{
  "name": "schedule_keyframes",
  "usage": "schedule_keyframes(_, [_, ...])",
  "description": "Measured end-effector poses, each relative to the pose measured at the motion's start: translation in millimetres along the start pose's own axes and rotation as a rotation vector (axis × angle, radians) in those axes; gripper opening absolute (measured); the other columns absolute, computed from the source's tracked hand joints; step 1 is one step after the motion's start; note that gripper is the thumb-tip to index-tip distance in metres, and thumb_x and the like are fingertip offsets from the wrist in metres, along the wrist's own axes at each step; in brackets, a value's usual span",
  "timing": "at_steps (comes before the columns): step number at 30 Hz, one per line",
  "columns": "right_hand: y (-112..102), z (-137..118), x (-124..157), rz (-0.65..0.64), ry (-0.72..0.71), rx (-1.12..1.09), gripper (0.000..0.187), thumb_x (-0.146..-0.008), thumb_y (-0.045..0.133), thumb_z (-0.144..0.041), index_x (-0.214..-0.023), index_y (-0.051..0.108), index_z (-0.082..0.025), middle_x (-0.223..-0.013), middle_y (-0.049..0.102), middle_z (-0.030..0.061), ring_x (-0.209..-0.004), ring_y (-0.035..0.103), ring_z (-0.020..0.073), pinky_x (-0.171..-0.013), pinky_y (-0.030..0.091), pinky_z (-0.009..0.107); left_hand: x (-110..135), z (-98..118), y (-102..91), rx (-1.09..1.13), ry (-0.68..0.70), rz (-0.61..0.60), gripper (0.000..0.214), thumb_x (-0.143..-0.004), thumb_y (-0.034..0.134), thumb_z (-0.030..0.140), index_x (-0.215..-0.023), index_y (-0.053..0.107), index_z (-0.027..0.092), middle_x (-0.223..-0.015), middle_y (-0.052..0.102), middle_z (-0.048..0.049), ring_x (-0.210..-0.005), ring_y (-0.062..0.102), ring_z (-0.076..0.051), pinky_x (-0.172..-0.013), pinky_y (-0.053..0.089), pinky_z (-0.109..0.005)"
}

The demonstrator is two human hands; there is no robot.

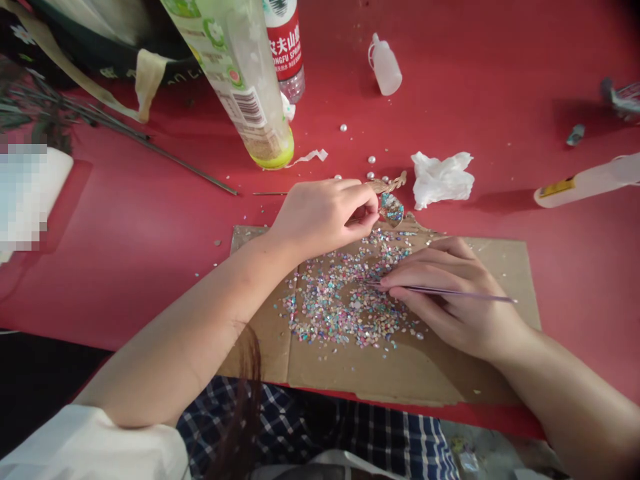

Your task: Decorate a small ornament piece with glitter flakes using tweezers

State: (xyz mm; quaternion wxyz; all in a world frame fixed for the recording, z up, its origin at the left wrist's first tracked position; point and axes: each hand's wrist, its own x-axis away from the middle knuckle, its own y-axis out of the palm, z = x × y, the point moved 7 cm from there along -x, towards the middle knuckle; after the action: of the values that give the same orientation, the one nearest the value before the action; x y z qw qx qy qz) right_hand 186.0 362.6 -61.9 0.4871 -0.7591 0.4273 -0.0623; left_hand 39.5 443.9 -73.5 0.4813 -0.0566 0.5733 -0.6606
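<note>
tweezers (450,291): long axis left-right, tips leftward among chips (345,313) on cardboard (370,380); right hand (453,313) closed on them. left hand (327,213) pinches chip-covered ornament (392,209) by cardboard's far edge. bare cardboard separates chips from near edge.

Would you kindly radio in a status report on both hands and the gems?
Left hand pinching edge of teal-flecked ornament. Right hand holding tweezers, tips among loose gems. Gems scattered on cardboard. Crumpled tissue near ornament, clear of tweezers.
</note>
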Motion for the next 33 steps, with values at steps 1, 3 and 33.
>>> schedule_keyframes(1, [-0.1, -0.3, 0.2, 0.003, -0.002, -0.004, 0.015, -0.106, 0.057, -0.018, -0.099, 0.068, -0.025, -0.088, 0.082, -0.0015, -0.077, 0.074, 0.0169, -0.087, 0.046, 0.038, 0.1, 0.4, -0.3, 0.000, 0.005, 0.010, 0.014, -0.095, 0.061, 0.024, -0.088, 0.073, 0.022, -0.079, 0.075, 0.0038, -0.067, 0.065, -0.010, -0.057, 0.037, -0.027])
schedule_keyframes(3, [0.1, -1.0, 0.2, 0.008, -0.006, -0.012, 0.015, -0.106, 0.058, -0.019, -0.097, 0.069, -0.024, -0.088, 0.082, -0.0012, -0.076, 0.074, 0.0166, -0.087, 0.046, 0.038, 0.1, 1.4, -1.1, 0.000, 0.016, 0.031, 0.013, -0.094, 0.062, 0.023, -0.087, 0.073, 0.022, -0.079, 0.075, 0.0046, -0.067, 0.065, -0.010, -0.057, 0.037, -0.028])
schedule_keyframes(33, [0.2, -0.7, -2.2, 0.015, 0.003, -0.035, 0.017, -0.106, 0.058, -0.019, -0.096, 0.072, -0.021, -0.082, 0.080, 0.0004, -0.074, 0.072, 0.0165, -0.081, 0.046, 0.035, -0.2, 3.0, -2.3, -0.008, 0.037, 0.055, 0.011, -0.094, 0.063, 0.021, -0.087, 0.072, 0.022, -0.078, 0.075, 0.0052, -0.068, 0.067, -0.011, -0.057, 0.038, -0.028])
